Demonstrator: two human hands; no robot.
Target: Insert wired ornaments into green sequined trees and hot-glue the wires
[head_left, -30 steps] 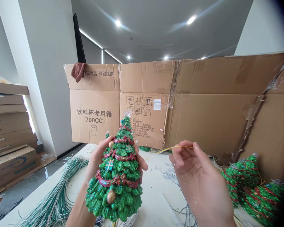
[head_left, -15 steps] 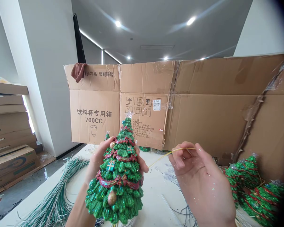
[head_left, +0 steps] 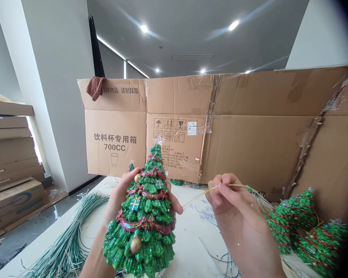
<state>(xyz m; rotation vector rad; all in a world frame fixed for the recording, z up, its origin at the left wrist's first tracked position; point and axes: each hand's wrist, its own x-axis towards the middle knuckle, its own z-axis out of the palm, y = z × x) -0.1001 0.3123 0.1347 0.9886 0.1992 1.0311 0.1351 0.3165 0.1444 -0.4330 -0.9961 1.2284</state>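
Note:
My left hand (head_left: pixel 119 197) is wrapped round a small glittery green Christmas tree (head_left: pixel 143 227), held upright with its star on top. Red garlands, gold balls and small blue gift ornaments decorate it. A thin yellow wire (head_left: pixel 198 194) runs from beside my left fingertips, at the tree's right side, across to my right hand (head_left: pixel 240 220). There the thumb and fingers are pinched on the wire, and its far end curves off to the right. Where the wire meets the tree is hidden by the left hand.
A white table (head_left: pixel 188 239) lies below. On its left is a bundle of green and white wires (head_left: pixel 66 235). More decorated trees (head_left: pixel 318 243) lie at the right. Cardboard panels (head_left: pixel 249 146) stand behind. A clear stick (head_left: pixel 207 251) and dark loose wires (head_left: pixel 228 262) lie near the front.
My right thumb has closed in against the fingers, pinching the wire further along, and more of it now trails to the right. My left hand and the tree have hardly moved.

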